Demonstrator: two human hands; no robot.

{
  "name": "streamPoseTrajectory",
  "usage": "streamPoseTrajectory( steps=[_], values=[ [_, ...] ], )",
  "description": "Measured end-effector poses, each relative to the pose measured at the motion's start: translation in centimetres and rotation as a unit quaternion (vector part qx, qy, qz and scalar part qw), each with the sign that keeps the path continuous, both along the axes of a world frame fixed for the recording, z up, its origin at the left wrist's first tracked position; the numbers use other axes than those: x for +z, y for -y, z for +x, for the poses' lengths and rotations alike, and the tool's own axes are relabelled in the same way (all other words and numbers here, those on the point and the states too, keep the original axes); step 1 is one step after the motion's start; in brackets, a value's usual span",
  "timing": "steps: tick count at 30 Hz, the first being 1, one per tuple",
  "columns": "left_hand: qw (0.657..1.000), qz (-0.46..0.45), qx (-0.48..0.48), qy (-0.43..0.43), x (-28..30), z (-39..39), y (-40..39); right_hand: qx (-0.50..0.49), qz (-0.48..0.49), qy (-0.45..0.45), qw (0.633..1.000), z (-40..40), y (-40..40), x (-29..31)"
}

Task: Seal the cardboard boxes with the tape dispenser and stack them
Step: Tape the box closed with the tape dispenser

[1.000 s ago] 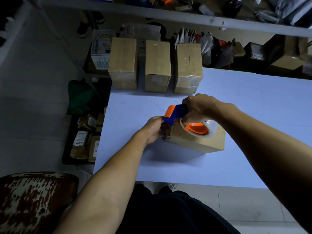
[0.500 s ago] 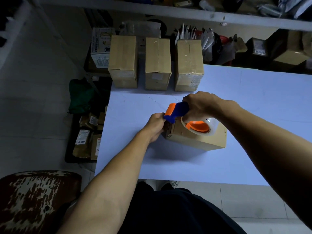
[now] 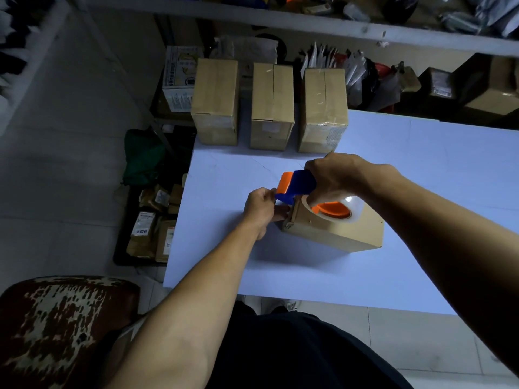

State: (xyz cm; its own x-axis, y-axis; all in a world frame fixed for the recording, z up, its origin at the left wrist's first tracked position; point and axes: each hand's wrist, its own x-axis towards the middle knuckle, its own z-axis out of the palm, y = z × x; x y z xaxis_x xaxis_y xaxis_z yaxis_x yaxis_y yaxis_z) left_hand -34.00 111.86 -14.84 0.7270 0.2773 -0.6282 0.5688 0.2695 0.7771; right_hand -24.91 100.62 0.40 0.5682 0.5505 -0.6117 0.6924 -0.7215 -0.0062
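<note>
Pale table has bare room right of the cardboard box near its front-left edge; right hand grips the tape dispenser on top; left hand pinches at the box's left end.

Box under our fingers: we see matt brown cardboard.
Tape dispenser in our right fingers: smooth blue and orange plastic.
Tape roll: glossy clear film.
Table: smooth, matt, pale.
Stool: worn, patchy seat.
</note>
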Motion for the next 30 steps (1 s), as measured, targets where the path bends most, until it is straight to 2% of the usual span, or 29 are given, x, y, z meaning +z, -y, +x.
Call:
streamPoseTrajectory(
  steps=[11, 17, 23, 30],
  values=[
    [0.995, 0.091, 0.006, -0.046, -0.5, 0.9, 1.4, 0.005, -0.014, -0.014, 1.000, 0.3, 1.7, 0.2],
    [0.992, 0.108, 0.004, -0.068, -0.7, 0.4, 2.3, -0.006, -0.024, -0.013, 1.000, 0.9, 3.7, 0.4],
    [0.998, 0.013, 0.012, -0.068, -1.9, -1.0, 3.8, 0.012, -0.018, 0.006, 1.000, 1.2, 4.3, -0.1],
    [0.997, 0.000, 0.040, -0.066, -2.3, -0.4, 4.7, 0.013, -0.011, 0.008, 1.000, 1.2, 4.5, 0.0]
  ],
)
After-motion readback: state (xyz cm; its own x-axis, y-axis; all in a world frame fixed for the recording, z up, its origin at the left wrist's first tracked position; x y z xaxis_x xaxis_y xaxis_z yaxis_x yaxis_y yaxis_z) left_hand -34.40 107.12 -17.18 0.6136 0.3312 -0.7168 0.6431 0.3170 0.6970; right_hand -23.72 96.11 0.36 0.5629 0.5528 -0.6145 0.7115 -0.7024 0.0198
